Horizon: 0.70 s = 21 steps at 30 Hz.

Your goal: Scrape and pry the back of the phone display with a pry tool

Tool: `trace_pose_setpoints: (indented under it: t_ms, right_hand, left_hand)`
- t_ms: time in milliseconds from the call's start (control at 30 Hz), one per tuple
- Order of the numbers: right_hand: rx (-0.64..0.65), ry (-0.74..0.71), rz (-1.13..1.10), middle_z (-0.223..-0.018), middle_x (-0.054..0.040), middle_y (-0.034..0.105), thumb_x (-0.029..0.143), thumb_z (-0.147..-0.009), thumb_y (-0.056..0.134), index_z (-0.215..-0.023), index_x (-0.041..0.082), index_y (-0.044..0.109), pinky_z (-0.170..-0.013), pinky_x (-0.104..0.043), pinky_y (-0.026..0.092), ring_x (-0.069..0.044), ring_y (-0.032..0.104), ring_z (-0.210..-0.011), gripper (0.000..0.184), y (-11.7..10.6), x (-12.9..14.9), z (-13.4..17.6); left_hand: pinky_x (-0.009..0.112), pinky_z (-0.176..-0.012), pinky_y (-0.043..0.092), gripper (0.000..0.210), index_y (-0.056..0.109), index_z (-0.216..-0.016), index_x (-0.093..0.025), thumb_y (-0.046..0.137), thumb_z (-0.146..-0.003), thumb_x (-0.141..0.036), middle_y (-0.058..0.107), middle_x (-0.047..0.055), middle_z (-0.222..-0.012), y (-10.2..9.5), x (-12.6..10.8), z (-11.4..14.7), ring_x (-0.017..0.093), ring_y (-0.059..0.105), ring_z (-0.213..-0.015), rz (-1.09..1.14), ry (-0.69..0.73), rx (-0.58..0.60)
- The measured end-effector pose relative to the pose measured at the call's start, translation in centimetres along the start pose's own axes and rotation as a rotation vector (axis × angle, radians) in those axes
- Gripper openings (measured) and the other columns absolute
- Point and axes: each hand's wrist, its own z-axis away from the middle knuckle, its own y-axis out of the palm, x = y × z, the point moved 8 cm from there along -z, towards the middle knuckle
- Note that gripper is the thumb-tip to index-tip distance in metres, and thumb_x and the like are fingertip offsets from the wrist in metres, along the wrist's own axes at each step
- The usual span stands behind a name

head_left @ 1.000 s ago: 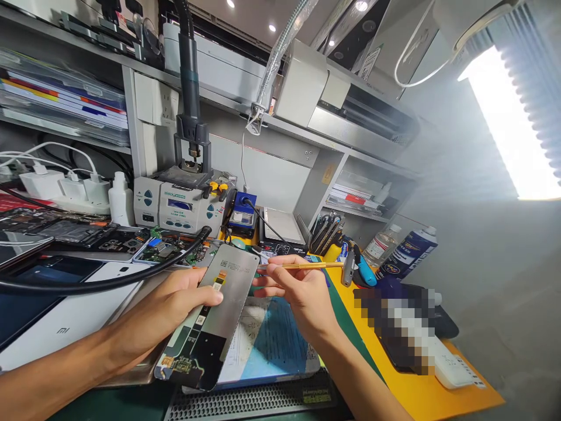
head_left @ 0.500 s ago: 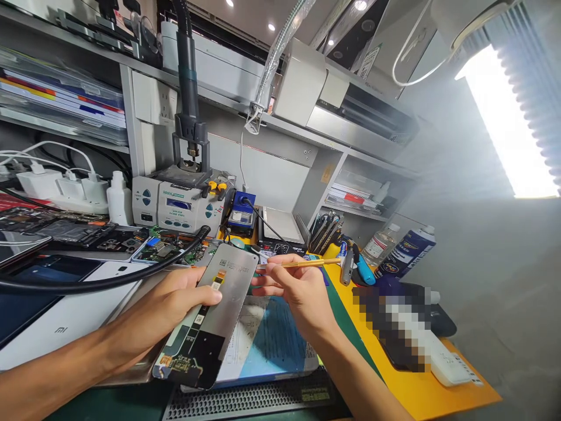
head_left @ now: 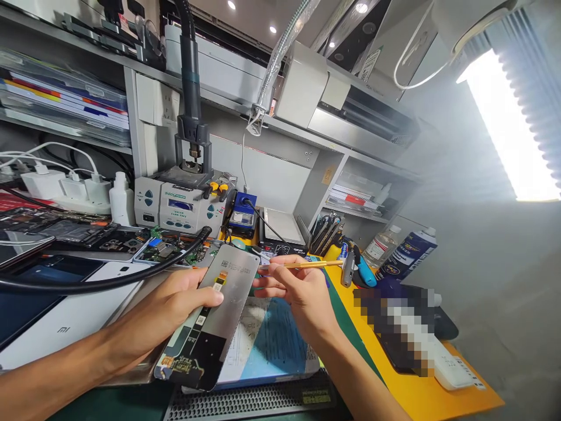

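My left hand (head_left: 186,295) is closed on a phone screen assembly (head_left: 236,298), thumb across its back and fingers behind its left edge. The screen's metallic back faces me, tilted, with a ribbon cable down the middle and black film at the lower end. A slim gold-coloured tool (head_left: 309,265), shaped like a pen or a scraper, is pinched in my right hand (head_left: 302,292). The tool's tip is at the screen's upper right edge; whether it touches, I cannot tell. Below both hands lies a blue and white box (head_left: 280,339) on a perforated dark stand (head_left: 245,404).
At the left are a white Mi device (head_left: 65,327), circuit boards (head_left: 175,248) and a black hose (head_left: 109,286) crossing the bench. Behind stands a soldering station (head_left: 177,204). To the right are a spray can (head_left: 407,254), a clear bottle (head_left: 383,247) and hand tools (head_left: 348,266).
The view has shifted very slightly. Both hands, the screen and the gold tool keep nearly the same positions relative to each other.
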Motion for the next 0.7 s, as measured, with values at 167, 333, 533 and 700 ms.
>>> trace_pose_setpoints:
  t_ms: [167, 333, 533, 700]
  right_hand:
    - [-0.013, 0.012, 0.009, -0.087, -0.0090, 0.093, 0.046, -0.066, 0.124, -0.091, 0.018, 0.089, -0.071, -0.034, 0.078, -0.026, 0.092, -0.072, 0.051, 0.2, 0.1, 0.3]
    - [-0.016, 0.015, 0.005, -0.087, -0.0095, 0.094, 0.044, -0.065, 0.123, -0.090, 0.018, 0.088, -0.069, -0.032, 0.078, -0.024, 0.092, -0.071, 0.050, 0.3, 0.2, 0.3]
    - [-0.022, 0.014, 0.026, -0.083, -0.0071, 0.093, 0.040, -0.066, 0.118, -0.090, 0.019, 0.088, -0.069, -0.032, 0.077, -0.021, 0.088, -0.065, 0.044, 0.3, 0.1, 0.2]
    - [-0.045, 0.014, 0.053, -0.081, -0.0054, 0.091, 0.039, -0.065, 0.115, -0.088, 0.018, 0.090, -0.065, -0.031, 0.075, -0.020, 0.085, -0.061, 0.040, 0.2, -0.1, 0.0]
  left_hand:
    - [0.037, -0.089, 0.072, 0.054, 0.092, -0.124, -0.030, 0.100, -0.081, -0.061, 0.092, 0.001, -0.099, -0.2, 0.2, -0.8, 0.035, 0.087, -0.098, -0.087, 0.068, 0.055]
    - [0.039, -0.080, 0.073, 0.065, 0.090, -0.129, -0.027, 0.097, -0.079, -0.067, 0.093, 0.004, -0.100, -0.5, 0.8, -1.3, 0.039, 0.088, -0.098, -0.136, 0.041, 0.068]
    - [0.033, -0.086, 0.070, 0.050, 0.090, -0.123, -0.026, 0.098, -0.087, -0.061, 0.093, 0.003, -0.106, -0.9, 1.6, -2.0, 0.037, 0.089, -0.112, -0.140, 0.140, 0.091]
    - [0.032, -0.081, 0.067, 0.048, 0.090, -0.109, -0.023, 0.105, -0.082, -0.060, 0.090, 0.002, -0.099, 0.0, 1.0, -0.9, 0.032, 0.085, -0.096, -0.173, 0.181, 0.071]
